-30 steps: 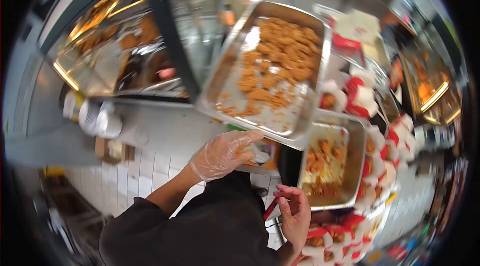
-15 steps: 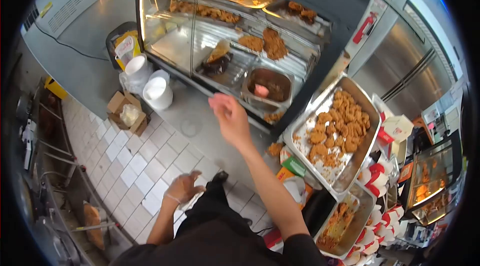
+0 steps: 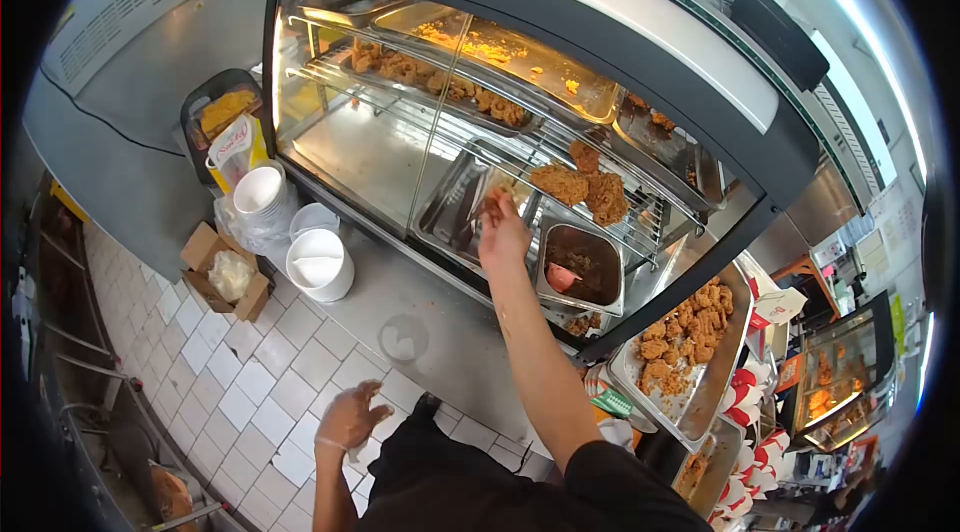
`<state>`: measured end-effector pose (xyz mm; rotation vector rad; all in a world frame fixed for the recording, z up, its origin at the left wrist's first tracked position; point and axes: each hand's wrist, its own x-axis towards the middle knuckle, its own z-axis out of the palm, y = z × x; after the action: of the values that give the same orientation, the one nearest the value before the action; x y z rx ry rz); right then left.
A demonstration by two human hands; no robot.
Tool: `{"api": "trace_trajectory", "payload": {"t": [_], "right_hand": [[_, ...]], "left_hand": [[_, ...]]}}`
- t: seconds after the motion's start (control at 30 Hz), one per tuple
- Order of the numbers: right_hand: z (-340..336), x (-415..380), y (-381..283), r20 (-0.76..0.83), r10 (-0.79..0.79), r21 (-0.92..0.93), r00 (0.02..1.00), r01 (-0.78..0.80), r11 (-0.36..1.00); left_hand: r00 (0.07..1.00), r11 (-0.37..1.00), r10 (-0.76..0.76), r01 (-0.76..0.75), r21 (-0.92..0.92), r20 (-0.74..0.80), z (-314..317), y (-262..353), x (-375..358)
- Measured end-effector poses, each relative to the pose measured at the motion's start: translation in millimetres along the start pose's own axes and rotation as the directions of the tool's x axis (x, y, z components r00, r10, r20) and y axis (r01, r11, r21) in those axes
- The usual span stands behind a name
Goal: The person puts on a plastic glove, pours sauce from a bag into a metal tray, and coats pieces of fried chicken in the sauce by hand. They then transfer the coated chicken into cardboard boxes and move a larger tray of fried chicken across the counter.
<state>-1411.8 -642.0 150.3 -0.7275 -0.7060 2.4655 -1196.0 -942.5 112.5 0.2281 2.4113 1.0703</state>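
My right hand reaches through the open front of the glass display case, over a shallow metal pan. Its fingers are drawn together at a brownish thing I cannot make out, partly hidden by the hand. Right of the hand, a deep metal pan holds dark brown contents and a pinkish-red object. Several pieces of fried chicken lie on the wire rack just above. My left hand hangs low over the tiled floor, fingers apart and holding nothing; a thin band shows at its wrist.
White tubs stand on the counter at left, beside an open cardboard box. To the right, a large metal tray holds fried pieces, with red-and-white cartons alongside. The case's dark frame borders the opening.
My right hand has moved from above the counter into the case, and its fingers have closed. The view has shifted nearer the case. My left hand stays low, fingers more spread.
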Motion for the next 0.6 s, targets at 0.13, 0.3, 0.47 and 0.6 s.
{"api": "trace_trajectory", "payload": {"t": [0.13, 0.3, 0.47, 0.6], "right_hand": [[-19.2, -48.5, -43.2, 0.160, 0.080, 0.090, 0.984, -0.095, 0.991], [-14.1, -158.2, -98.8, 0.082, 0.019, 0.011, 0.996, -0.019, 1.000], [-79.7, -233.4, -178.3, 0.202, 0.160, -0.476, 0.966, -0.046, 0.878], [-126.7, -302.9, -205.0, 0.194, 0.180, -0.612, 0.964, -0.024, 0.790]], "left_hand": [[0.968, 0.968, 0.250, -0.250, 0.002, -0.001, -20.9, 21.2, 39.4], [0.914, 0.888, 0.402, -0.404, -0.220, -0.053, -47.4, 78.4, 66.1], [0.550, 0.447, 0.814, -0.797, -0.405, -0.185, -54.7, 213.6, 66.7], [-0.235, -0.161, 0.891, -0.963, -0.215, 0.388, -26.3, 331.2, 49.7]]}}
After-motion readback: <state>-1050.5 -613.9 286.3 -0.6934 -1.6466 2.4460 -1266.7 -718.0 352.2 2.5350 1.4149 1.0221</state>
